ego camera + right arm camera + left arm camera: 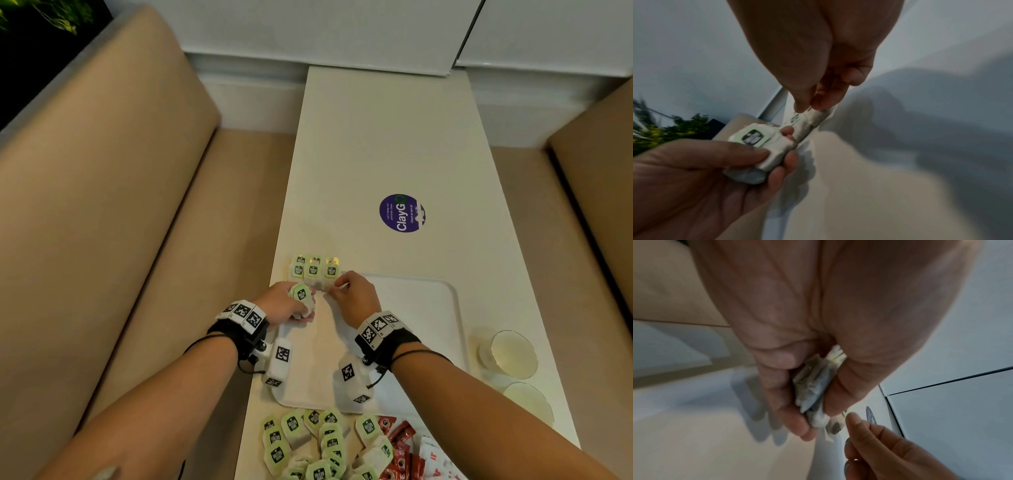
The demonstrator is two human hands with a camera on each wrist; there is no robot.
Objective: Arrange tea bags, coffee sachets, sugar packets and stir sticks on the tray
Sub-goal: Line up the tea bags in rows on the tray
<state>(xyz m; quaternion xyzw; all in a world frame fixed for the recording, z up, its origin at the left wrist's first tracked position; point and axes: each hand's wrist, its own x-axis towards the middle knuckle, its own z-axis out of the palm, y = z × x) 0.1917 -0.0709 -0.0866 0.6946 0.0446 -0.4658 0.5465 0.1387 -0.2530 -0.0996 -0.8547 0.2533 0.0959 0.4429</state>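
Your left hand [286, 303] is gripping a stack of green-labelled tea bags [302, 298], fingers curled around it. Your right hand [354, 295] is pinching one tea bag [812, 119] at the white tray's [424, 308] far-left corner, beside the row of tea bags [314, 269] lying there.

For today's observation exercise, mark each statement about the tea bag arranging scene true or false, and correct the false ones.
1. The left hand holds a bundle of tea bags. True.
2. The right hand grips a glass. False: it pinches a tea bag at the tray's far left corner; the glasses stand untouched to the right.
3. A row of tea bags lies at the tray's far edge. True.
4. The red sachets lie on the tray. False: they lie on the table, nearer the person.
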